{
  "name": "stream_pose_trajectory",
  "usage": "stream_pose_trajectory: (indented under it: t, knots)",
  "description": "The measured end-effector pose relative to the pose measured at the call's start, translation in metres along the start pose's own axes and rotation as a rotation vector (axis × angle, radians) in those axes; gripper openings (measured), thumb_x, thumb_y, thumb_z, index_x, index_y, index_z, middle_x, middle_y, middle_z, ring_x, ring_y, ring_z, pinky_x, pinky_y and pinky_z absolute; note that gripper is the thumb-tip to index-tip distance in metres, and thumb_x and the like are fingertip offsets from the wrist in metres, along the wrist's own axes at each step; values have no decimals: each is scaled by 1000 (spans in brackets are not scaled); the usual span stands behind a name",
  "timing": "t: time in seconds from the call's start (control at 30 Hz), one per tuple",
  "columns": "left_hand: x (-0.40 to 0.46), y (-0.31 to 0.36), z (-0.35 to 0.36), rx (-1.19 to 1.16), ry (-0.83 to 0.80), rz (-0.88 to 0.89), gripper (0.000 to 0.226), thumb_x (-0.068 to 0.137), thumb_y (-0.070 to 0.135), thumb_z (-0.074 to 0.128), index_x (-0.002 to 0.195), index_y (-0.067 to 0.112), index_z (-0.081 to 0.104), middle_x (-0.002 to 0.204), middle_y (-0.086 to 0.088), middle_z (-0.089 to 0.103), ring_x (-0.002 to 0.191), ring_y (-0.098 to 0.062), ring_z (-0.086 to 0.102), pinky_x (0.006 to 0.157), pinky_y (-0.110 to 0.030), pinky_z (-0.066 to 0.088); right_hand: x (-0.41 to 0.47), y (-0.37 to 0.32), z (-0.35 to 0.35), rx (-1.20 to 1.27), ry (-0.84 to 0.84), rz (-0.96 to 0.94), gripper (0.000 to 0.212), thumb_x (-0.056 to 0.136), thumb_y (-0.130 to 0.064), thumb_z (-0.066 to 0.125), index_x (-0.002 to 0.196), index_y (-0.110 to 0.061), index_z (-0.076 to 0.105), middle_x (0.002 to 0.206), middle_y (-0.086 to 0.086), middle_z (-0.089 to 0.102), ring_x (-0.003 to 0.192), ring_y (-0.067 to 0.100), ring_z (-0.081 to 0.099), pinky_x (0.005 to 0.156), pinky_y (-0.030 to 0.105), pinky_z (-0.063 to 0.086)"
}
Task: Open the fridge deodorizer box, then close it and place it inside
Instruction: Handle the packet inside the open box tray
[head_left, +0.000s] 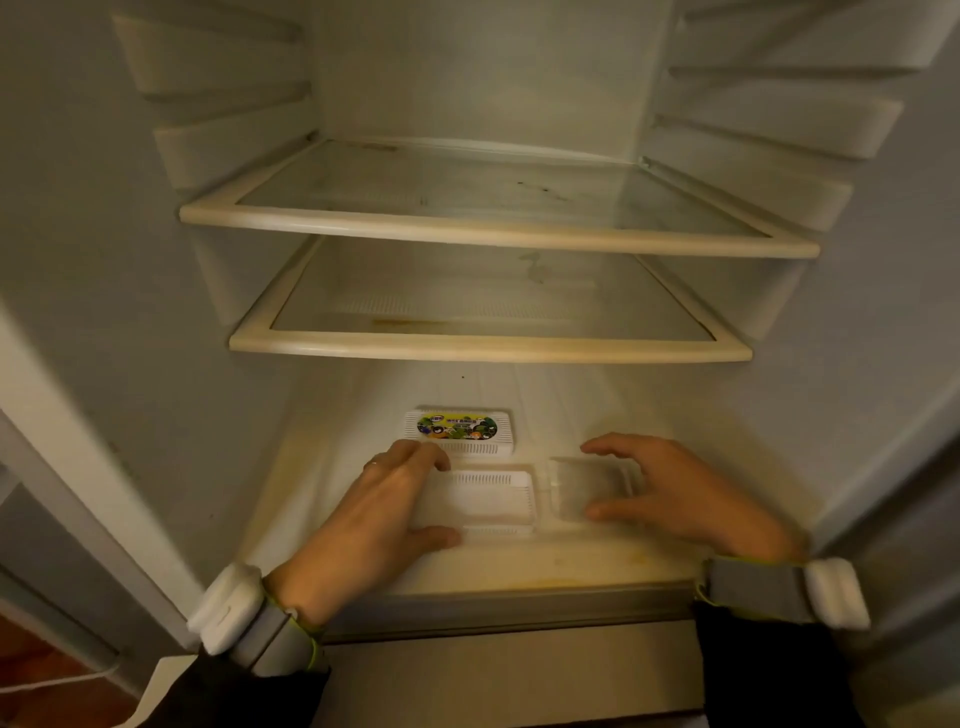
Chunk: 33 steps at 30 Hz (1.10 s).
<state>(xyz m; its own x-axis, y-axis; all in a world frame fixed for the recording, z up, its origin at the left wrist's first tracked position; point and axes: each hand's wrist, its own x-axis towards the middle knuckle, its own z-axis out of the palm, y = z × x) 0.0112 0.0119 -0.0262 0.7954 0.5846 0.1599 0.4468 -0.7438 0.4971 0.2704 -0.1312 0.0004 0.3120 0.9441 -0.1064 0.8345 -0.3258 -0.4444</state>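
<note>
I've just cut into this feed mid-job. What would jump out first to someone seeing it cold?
Two hands low in an open fridge: the left hand rests on a white vented deodorizer box on the fridge floor, the right hand spans a clear plastic tray beside it. Just behind sits a second deodorizer box with a colourful label. Above, two glass shelves are bare and stained.

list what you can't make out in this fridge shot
Head view, the only one:
- Label print on the lid: too small and soft to read.
- Left end of the white tray: covered by the left hand.
- Contents of the clear insert: blurred, partly behind the right hand; whether it is gripped is unclear.
- Both hands: motion blur hides the fingertip contact.
- Fridge floor front corners: hidden by wrists.
</note>
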Motion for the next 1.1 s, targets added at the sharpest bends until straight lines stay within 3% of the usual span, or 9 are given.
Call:
stream_pose_trajectory:
  t: [0.13,0.3,0.43,0.6,0.73,0.83,0.97,1.1]
  knots:
    - [17,46,0,25,65,133,60,79,44,70,128,22,43,131,-1,52,121,-21,46,97,-30,39,0,8,10,20,1,-4,64,69,-37,84,126,-29,57,128,-4,60,110,11,55,90,22,41]
    - [72,94,25,163,-203,270,66,75,36,76,126,9,46,123,-15,59,114,-33,53,93,-42,45,-1,15,12,26,63,-36,61,68,-31,84,124,-29,59,121,-6,64,95,6,55,77,17,41]
    - [96,103,45,244,-330,285,50,74,25,75,113,5,51,113,-18,61,106,-35,54,75,-34,39,-5,18,17,36,124,-25,54,68,-28,82,119,-28,63,113,-5,67,94,10,58,78,25,44]
    - [96,98,48,257,-279,312,36,74,15,69,105,6,53,109,-18,60,102,-34,54,69,-30,32,-9,15,21,93,204,-76,38,68,-20,81,104,-28,70,97,-15,69,97,12,65,81,30,51]
    - [88,92,32,260,-198,326,30,72,14,68,99,8,57,102,-18,65,96,-36,59,70,-36,47,-7,3,18,95,249,-134,32,68,-21,80,98,-30,71,94,-10,73,91,13,68,81,36,53]
    - [75,79,4,230,-136,313,32,70,19,70,99,15,59,98,-11,68,94,-32,61,75,-42,52,-4,-20,14,79,290,-210,30,71,-26,80,99,-30,70,95,-6,74,90,14,67,81,37,53]
    - [55,46,-26,220,-118,239,33,71,33,72,99,23,57,96,-2,66,92,-23,58,77,-41,51,6,-63,18,53,244,-307,33,74,-24,78,106,-25,69,104,-4,74,98,13,65,83,29,50]
    - [38,23,-31,210,-138,173,30,71,31,73,95,21,57,93,0,65,88,-20,58,76,-37,49,19,-87,37,19,168,-337,36,75,-21,77,109,-23,68,109,2,72,100,20,65,84,36,52]
